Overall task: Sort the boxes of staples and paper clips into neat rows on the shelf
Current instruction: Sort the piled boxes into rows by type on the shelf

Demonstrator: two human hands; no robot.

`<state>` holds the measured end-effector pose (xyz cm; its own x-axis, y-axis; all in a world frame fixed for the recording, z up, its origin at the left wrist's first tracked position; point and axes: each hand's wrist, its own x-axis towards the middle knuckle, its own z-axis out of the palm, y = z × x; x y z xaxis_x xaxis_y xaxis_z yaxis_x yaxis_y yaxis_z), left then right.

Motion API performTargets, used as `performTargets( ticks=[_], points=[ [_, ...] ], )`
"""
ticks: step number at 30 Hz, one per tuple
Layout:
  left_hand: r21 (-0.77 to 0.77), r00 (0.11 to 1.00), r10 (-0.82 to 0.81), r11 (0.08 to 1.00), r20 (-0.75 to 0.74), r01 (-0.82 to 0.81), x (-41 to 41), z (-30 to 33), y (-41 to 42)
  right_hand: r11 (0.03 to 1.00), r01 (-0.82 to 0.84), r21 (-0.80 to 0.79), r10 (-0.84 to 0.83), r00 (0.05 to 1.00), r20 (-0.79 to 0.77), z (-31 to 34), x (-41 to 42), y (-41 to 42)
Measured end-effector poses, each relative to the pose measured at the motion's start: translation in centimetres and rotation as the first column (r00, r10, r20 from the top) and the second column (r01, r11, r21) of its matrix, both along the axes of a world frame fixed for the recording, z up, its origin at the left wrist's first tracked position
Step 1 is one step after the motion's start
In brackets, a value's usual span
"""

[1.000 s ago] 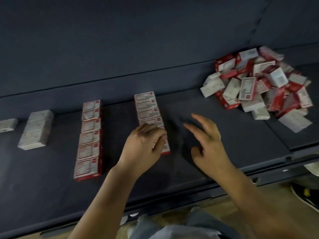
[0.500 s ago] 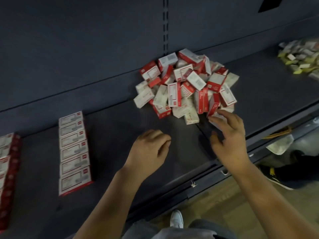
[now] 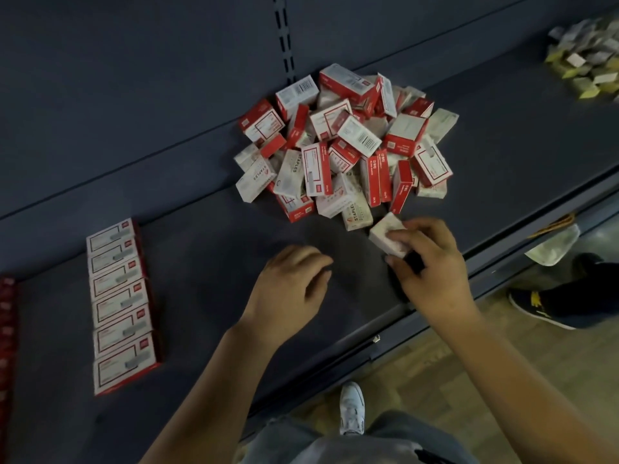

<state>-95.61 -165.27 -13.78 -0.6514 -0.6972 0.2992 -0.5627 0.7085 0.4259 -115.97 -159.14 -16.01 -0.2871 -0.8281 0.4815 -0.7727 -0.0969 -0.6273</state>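
One white box [image 3: 388, 234] pinched by the right hand [image 3: 432, 262] just below the pile [image 3: 345, 145], probably row-bound; left hand [image 3: 291, 289] hangs loosely curled, holding nothing.

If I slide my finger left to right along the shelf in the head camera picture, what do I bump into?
Dark red boxes at the edge → neat row of boxes → left hand → white box gripped by right hand → yellow-and-white pile, far back.

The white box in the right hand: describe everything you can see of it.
The white box is small, plain and looks like cardboard, with no red showing and no legible print. It sits tilted at the near edge of the jumbled pile, low over the dark shelf. The right hand grips it, fingers curled over its near end.
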Motion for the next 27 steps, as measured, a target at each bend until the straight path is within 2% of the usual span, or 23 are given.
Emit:
performTargets(
  ticks=[3,5,8,11,15,18,23,27],
  points=[
    [-0.007,0.998,0.007,1.000,-0.068,-0.008,0.0,0.1,0.4,0.992,-0.124,-0.028,0.125,0.991,0.037,0.2,1.5,0.4],
    [0.063,0.986,0.021,0.998,-0.164,-0.010,0.2,0.7,0.6,0.979,-0.202,-0.027,0.203,0.977,0.056,0.7,2.6,0.5],
    [0.338,0.933,0.151,0.941,-0.326,-0.034,1.1,2.6,1.2,0.943,-0.330,-0.048,0.333,0.940,0.073,1.7,4.6,0.6],
    [0.588,0.876,0.323,0.807,-0.359,-0.057,2.6,3.9,1.5,0.892,-0.447,-0.069,0.452,0.887,0.090,2.8,6.8,0.6],
    [0.624,0.883,0.322,0.780,-0.341,-0.043,6.1,4.7,1.1,0.844,-0.527,-0.100,0.537,0.828,0.162,3.9,10.0,0.2],
    [0.685,0.850,0.364,0.728,-0.382,-0.004,9.3,5.3,1.6,0.828,-0.553,-0.090,0.556,0.792,0.252,4.6,12.8,-0.1],
    [0.789,0.730,0.499,0.607,-0.468,0.090,15.4,5.9,2.3,0.802,-0.590,-0.092,0.591,0.763,0.262,5.6,18.3,-0.4],
    [0.807,0.625,0.578,0.571,-0.525,0.151,20.5,6.2,2.8,0.815,-0.562,-0.141,0.579,0.779,0.242,5.8,23.7,-0.4]
  ],
)
